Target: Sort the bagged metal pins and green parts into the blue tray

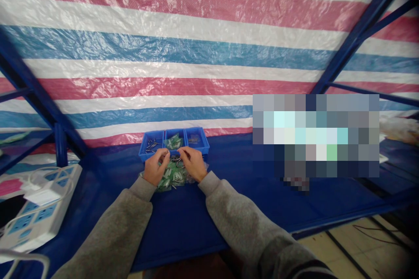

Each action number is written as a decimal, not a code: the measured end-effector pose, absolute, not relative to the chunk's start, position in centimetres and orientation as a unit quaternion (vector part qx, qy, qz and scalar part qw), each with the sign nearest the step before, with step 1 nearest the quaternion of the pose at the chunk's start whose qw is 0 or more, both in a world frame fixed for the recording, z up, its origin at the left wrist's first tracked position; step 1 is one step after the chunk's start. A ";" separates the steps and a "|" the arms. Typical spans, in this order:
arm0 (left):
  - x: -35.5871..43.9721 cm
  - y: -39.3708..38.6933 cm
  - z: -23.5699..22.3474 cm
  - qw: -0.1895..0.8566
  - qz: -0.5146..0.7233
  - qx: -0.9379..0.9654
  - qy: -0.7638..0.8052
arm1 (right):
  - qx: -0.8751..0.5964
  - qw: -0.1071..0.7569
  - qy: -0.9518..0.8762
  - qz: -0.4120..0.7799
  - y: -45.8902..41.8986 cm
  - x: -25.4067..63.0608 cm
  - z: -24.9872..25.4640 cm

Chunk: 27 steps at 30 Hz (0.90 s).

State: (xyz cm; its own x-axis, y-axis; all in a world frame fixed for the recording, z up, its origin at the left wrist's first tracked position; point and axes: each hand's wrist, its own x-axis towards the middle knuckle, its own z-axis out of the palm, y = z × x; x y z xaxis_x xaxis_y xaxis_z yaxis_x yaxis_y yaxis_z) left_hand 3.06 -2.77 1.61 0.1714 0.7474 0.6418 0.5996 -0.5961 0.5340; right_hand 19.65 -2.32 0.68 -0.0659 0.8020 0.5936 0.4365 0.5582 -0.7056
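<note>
My left hand (pixel 156 167) and my right hand (pixel 194 164) hover a short way apart, just in front of a blue three-part tray (pixel 142 154). Thumb and fingertips are pinched together on each hand; anything between them is too small to make out. Below and between the hands lies a pile of small green-and-clear packets (pixel 170 177), with dark and silver metal pins (pixel 177 158) among them. The tray's left section holds loose metal pins (pixel 152 144), the middle one green packets (pixel 174 141), and the right one small brownish pieces (pixel 194 139).
A white power strip (pixel 62 209) with blue sockets and white cables stands at the left on the blue table (pixel 183 231). Blue metal frame bars (pixel 355 39) slope down on both sides. A striped plastic sheet (pixel 196 48) hangs behind. A blurred-out patch covers the right.
</note>
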 end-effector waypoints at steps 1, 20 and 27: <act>3.0 -2.7 1.7 0.062 0.465 0.768 0.436 | -0.438 0.528 -0.707 0.172 -2.3 19.7 0.7; 2.7 -2.7 1.7 0.088 0.486 0.748 0.444 | -0.366 0.500 -0.764 0.179 -2.9 19.4 0.8; 2.6 -2.4 1.3 0.073 0.493 0.752 0.432 | -0.404 0.516 -0.739 0.160 -2.5 19.4 0.5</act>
